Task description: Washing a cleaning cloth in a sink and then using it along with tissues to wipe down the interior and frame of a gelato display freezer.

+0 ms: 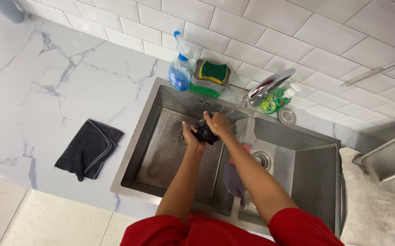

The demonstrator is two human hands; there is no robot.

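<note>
over the left basin of the sink, the left hand and right hand are both clenching a dark cloth between them, under the tap.

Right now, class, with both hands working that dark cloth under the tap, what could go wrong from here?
1. The left hand and right hand squeeze the dark cloth over the left basin; water may well splash onto the marble counter.
2. The cloth sits close above the drain and could block it if dropped.
3. The green soap bottle stands at the sink's rim by the tap; an elbow might tip it.
</note>
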